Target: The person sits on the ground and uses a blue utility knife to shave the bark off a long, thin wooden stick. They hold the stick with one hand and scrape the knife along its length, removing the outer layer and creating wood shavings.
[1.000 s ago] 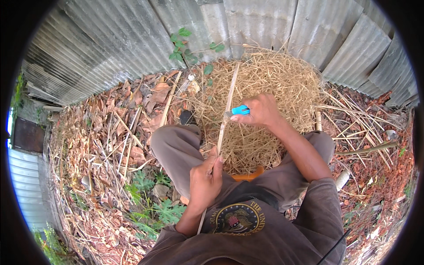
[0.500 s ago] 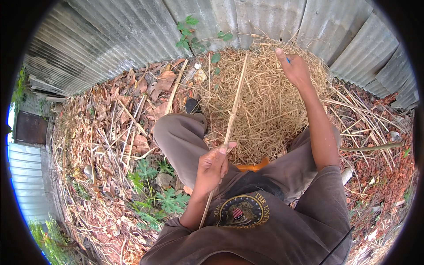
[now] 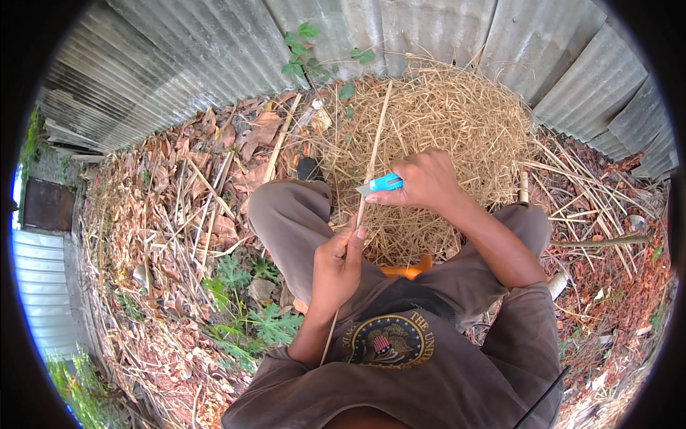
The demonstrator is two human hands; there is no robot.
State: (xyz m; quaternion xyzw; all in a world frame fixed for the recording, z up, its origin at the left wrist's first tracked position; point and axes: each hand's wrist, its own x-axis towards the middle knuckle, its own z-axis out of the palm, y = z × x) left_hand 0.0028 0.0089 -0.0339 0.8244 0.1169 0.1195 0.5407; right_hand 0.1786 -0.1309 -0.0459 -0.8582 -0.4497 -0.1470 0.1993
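Note:
A long, thin bamboo strip [image 3: 379, 127] runs from beside my waist up toward the metal fence, leaning slightly right at its far end. My left hand [image 3: 339, 266] is closed around it, with the thumb along the strip. Just beyond that grip, my right hand [image 3: 427, 179] holds a utility knife [image 3: 386, 183] with a bright blue handle. Its short grey blade meets the strip, or lies right over it. Under both hands spreads a heap of pale dry shavings [image 3: 457, 129].
Corrugated metal sheets [image 3: 436, 32] wall off the far side. Dry leaves [image 3: 229, 136] and loose strips cover the ground at left; more strips [image 3: 600, 193] lie at right. Something orange [image 3: 407, 269] shows between my legs. Green plants [image 3: 275, 325] grow beside my left leg.
My right hand has come back from the far side of the heap toward my left hand, bringing the knife to the strip. The strip has shifted slightly left at its far end.

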